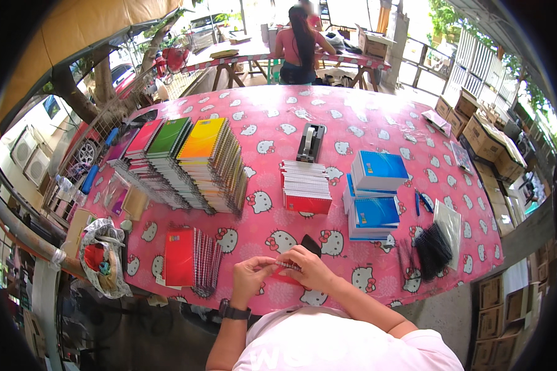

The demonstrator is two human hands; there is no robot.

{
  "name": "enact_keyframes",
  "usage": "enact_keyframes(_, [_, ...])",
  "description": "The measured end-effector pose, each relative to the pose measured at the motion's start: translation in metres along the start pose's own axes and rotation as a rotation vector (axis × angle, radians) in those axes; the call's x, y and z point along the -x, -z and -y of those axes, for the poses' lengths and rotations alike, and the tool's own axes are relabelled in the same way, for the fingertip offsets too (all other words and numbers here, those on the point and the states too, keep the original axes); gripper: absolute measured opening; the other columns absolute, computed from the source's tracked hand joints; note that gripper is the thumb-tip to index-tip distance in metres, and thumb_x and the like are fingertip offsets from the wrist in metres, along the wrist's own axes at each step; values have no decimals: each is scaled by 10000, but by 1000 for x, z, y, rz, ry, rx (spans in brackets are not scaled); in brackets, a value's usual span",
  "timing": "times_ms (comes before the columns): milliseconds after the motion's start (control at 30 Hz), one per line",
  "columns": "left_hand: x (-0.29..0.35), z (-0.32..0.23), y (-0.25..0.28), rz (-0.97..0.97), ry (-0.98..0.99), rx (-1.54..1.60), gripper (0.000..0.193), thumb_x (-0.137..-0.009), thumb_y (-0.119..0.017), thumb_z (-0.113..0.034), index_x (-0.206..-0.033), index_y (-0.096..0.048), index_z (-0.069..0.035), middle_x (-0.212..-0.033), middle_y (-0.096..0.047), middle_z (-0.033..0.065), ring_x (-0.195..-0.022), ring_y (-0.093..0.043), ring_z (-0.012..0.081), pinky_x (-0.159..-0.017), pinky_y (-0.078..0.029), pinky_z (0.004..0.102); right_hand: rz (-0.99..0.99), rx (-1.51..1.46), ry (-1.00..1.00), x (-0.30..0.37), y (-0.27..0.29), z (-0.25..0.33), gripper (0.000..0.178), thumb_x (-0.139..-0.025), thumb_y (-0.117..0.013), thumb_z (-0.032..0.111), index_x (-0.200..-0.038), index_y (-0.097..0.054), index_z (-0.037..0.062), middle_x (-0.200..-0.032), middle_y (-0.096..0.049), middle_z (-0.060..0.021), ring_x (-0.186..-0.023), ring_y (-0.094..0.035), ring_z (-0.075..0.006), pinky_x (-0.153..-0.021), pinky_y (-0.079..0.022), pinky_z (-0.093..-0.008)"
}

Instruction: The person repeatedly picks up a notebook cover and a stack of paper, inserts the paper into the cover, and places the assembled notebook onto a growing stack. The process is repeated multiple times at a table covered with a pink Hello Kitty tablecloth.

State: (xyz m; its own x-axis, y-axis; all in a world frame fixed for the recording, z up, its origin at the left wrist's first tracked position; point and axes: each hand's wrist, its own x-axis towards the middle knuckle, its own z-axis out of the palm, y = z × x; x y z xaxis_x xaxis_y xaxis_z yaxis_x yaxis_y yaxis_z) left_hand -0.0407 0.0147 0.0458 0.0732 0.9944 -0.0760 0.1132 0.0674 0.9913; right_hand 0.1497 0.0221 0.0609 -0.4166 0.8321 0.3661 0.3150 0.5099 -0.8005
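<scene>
At the table's near edge, my left hand (254,277) and my right hand (309,267) are both closed on a small red notebook (286,276). Fingers of both hands pinch its upper edge, where a row of binding shows; much of it is hidden beneath my right hand. A flat black object (311,245) lies just beyond my right hand. Left of my hands sits a pile of red spiral notebooks (192,256). Farther off stands a row of red-covered page blocks (306,191), with a black tape dispenser (310,142) behind it.
Tall stacks of yellow (204,139), green (170,136) and pink notebooks (145,137) stand at the left. Blue-covered pads (377,213), black wire coils (434,250) and a blue pen (424,201) are on the right. A person (299,46) is at a far table; cartons (489,139) line the right side.
</scene>
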Motion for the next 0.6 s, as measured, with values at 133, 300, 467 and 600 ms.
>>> enact_keyframes(133, [3,4,-2,-7,-94,90,154,-797,-722,-57,-938,-709,3,-747,-683,47,-673,-615,65,-573,-487,200,-52,-23,-16,0,-7,-2,213,-820,-654,38,-1030,-623,26,-896,-629,-116,-820,-629,-249,-710,-515,-324])
enact_keyframes(300, [5,5,1,-31,-97,85,141,-805,-709,-43,-936,-708,10,-767,-691,63,-692,-628,79,-617,-509,208,-22,-108,-118,0,-8,6,225,-821,-665,52,-1041,-624,31,-878,-612,-104,-802,-624,-241,-703,-507,-308])
enact_keyframes(467, [10,0,-5,-78,-124,29,133,-813,-712,-45,-926,-697,22,-778,-689,65,-660,-625,80,-598,-505,200,-75,30,-29,2,-17,-4,245,-814,-683,103,-1038,-612,35,-882,-607,-109,-839,-601,-264,-714,-489,-342])
enact_keyframes(600, [12,1,-6,-92,-133,86,127,-815,-704,-39,-930,-701,13,-772,-690,63,-659,-621,75,-591,-493,189,-82,-96,-84,1,-15,5,242,-815,-690,119,-1023,-609,25,-874,-619,-113,-808,-612,-260,-705,-496,-336])
